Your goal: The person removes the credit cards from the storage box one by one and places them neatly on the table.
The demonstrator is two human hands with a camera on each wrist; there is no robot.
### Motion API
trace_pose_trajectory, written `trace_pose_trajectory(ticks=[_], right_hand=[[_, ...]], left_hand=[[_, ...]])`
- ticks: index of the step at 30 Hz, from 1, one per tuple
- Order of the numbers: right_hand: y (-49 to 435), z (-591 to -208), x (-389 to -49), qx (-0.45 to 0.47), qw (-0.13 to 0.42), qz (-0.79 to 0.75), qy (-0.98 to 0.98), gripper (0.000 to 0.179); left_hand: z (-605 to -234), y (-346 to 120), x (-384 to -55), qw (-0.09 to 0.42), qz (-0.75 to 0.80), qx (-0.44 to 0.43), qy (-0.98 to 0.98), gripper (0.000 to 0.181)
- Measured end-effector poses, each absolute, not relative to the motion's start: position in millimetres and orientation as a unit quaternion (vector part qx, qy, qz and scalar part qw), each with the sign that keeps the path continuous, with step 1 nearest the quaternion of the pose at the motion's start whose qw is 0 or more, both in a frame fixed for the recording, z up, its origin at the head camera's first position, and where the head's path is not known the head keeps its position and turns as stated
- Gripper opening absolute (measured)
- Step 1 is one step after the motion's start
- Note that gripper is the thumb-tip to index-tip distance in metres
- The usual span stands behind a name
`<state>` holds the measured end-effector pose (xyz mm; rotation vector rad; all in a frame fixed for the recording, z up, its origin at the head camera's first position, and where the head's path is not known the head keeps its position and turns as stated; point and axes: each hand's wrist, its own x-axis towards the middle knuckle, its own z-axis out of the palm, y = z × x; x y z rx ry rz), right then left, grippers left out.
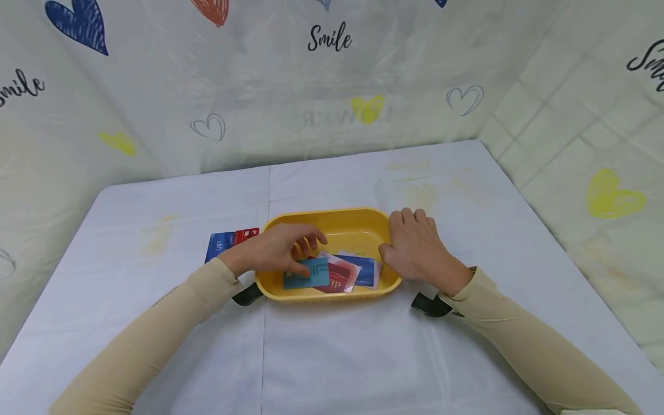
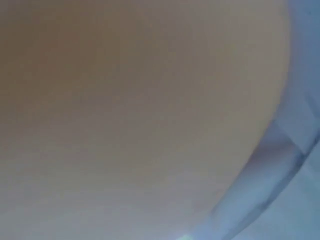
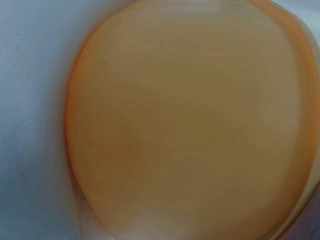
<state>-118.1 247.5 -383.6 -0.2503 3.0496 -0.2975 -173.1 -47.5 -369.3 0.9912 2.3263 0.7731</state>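
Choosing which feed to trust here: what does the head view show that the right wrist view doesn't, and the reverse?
Only the head view clearly shows the left grip over the teal card in the yellow tray, the right grip holding the tray's end, and the blue card and red card beside it. Only the right wrist view shows a blurred, rounded orange-tan surface close up, perhaps the tray, though I can't tell. Both show a pale surface.
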Motion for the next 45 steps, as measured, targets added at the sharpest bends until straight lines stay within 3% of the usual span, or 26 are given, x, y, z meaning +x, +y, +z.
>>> trace_pose_trajectory(ticks=[45], right_hand=[[245.4, -382.1, -119.1, -0.081, 0.040, -0.094, 0.991, 0.034]], left_hand=[[-372.2, -44.8, -167.4, 0.243, 0.220, 0.394, 0.859, 0.057]])
